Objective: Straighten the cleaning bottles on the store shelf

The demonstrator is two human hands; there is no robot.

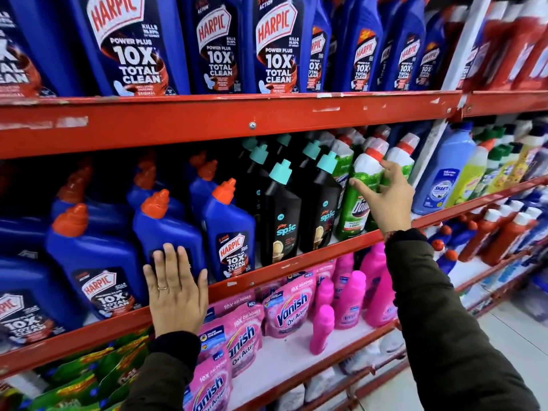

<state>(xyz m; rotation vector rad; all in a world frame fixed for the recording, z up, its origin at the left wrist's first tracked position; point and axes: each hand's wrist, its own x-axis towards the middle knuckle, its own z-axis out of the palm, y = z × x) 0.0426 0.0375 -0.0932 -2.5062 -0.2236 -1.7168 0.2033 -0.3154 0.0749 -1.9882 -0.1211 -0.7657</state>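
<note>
On the middle red shelf (296, 256) stand blue Harpic bottles with orange caps, black Spic bottles (281, 221) with teal caps, and green Domex bottles (355, 203) with red-and-white caps. My left hand (175, 289) lies flat, fingers spread, against the front of a blue Harpic bottle (166, 226) in the front row. My right hand (385, 200) reaches to the green Domex bottles with fingers apart, its fingertips touching the neck of the front one without closing round it.
Large blue Harpic bottles (275, 46) fill the top shelf. Pink Vanish pouches (284, 310) and pink bottles (350, 298) sit on the shelf below. A light blue bottle (444, 179) and yellow-green ones stand to the right, past a white upright.
</note>
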